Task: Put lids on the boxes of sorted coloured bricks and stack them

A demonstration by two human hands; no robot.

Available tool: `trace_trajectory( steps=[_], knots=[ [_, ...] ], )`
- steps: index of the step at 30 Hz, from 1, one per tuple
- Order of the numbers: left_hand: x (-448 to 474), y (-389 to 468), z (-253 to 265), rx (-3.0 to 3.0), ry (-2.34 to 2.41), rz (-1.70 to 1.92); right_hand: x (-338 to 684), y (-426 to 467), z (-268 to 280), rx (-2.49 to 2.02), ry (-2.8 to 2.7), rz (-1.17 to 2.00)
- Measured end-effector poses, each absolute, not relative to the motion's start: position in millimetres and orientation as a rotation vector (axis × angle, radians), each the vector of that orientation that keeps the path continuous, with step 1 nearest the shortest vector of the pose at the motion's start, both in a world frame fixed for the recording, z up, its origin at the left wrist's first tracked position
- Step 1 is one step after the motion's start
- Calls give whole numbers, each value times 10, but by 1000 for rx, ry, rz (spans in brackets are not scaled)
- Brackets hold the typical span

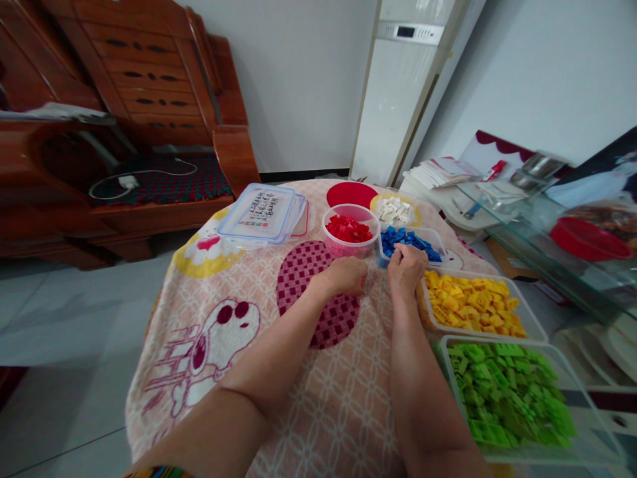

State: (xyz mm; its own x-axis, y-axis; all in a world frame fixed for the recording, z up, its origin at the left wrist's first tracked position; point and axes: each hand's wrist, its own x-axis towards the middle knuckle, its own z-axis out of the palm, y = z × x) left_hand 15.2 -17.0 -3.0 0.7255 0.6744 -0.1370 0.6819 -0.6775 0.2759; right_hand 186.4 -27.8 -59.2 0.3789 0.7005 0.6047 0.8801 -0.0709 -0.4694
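My left hand point(348, 275) is just above the patterned cloth, in front of a round clear tub point(352, 249) of red toy bricks point(348, 229). Its fingers are curled in, and whatever they may hold is hidden. At the near edge of a clear box point(438, 242) of blue toy bricks point(405, 240) is my right hand point(408, 267). Its fingers are bent together over the blue bricks, with any piece between them too small to make out. Nearer along the right side are yellow toy bricks point(472, 305) and green toy bricks point(507, 392), each in a clear box.
Stacked plastic lids point(259, 212) lie on the cloth-covered table point(318, 405) at the back left. A red bowl point(351, 194) and white bricks point(395, 210) stand at the back. A glass shelf point(547, 245) borders the right; a wooden bench point(164, 212) is beyond left.
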Motion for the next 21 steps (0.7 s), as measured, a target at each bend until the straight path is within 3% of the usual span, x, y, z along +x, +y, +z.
trace_trajectory(
  steps=[14,21],
  knots=[
    [181,-199,-23,2637,1009,-25,1862,-272,-602,-1834,-1360,-293],
    [115,-92,38,2558,951,453,1846,-282,-592,-1825,-1351,-291]
  ],
)
